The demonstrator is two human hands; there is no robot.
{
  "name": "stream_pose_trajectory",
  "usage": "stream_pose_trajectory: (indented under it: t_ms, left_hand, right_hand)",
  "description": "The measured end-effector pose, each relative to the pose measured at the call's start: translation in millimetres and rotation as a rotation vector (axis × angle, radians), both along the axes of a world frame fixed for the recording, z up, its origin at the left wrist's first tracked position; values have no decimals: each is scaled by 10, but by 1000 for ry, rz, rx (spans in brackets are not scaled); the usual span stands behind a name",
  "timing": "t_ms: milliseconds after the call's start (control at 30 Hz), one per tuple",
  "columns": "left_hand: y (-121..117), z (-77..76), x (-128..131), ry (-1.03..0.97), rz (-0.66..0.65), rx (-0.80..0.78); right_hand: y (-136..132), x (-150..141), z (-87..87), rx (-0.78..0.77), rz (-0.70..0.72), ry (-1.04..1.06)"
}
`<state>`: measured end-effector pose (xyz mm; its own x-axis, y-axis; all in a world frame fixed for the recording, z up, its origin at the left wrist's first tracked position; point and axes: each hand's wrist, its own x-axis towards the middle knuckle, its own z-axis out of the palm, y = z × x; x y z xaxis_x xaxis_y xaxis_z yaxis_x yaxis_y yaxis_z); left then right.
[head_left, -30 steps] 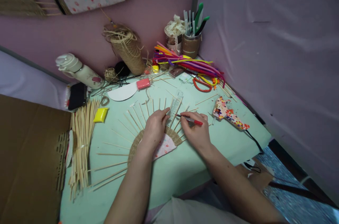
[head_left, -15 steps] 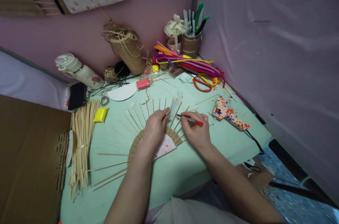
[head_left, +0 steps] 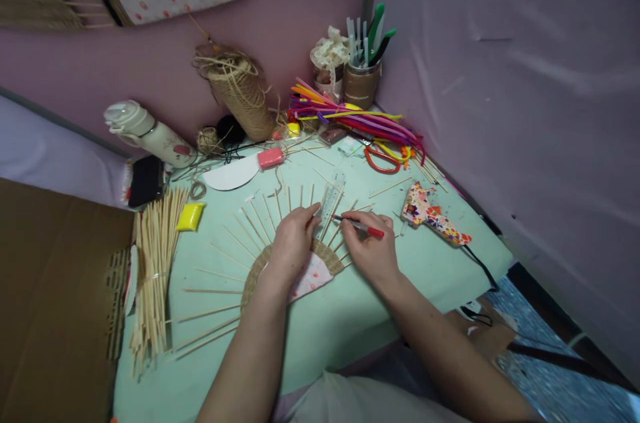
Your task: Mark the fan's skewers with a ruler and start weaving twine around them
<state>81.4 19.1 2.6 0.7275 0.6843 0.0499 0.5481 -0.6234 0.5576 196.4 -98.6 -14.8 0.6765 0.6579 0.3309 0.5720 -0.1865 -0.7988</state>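
The left hand (head_left: 290, 243) is lying over the half-round woven piece (head_left: 327, 253), its fingertips drawn close together at the clear ruler (head_left: 330, 200), presumably steadying both. The piece is resting near the middle of the surface (head_left: 350, 343), its thin sticks fanning outward. The ruler is lying alongside one stick, pointing to the far side, seemingly so that its scale is running beside the wood. The right hand (head_left: 373, 250) is closing narrowly around a red pen (head_left: 367, 229), angling its tip at the stick, likely for fine control. A bundle of sticks (head_left: 155, 263) is lying at the left, a flowered glue gun (head_left: 437, 220) at the right. The ruler is showing markings and the bottle (head_left: 160, 143) some lettering, both too small to read; no brand is showing legibly.
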Motion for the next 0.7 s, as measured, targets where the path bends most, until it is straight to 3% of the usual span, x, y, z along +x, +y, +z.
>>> stream_pose_trajectory:
  t_ms: [700]
  left_hand:
    - [-5,12,7,4,6,-2]
  right_hand:
    - [-8,9,-4,-9,-12,-1]
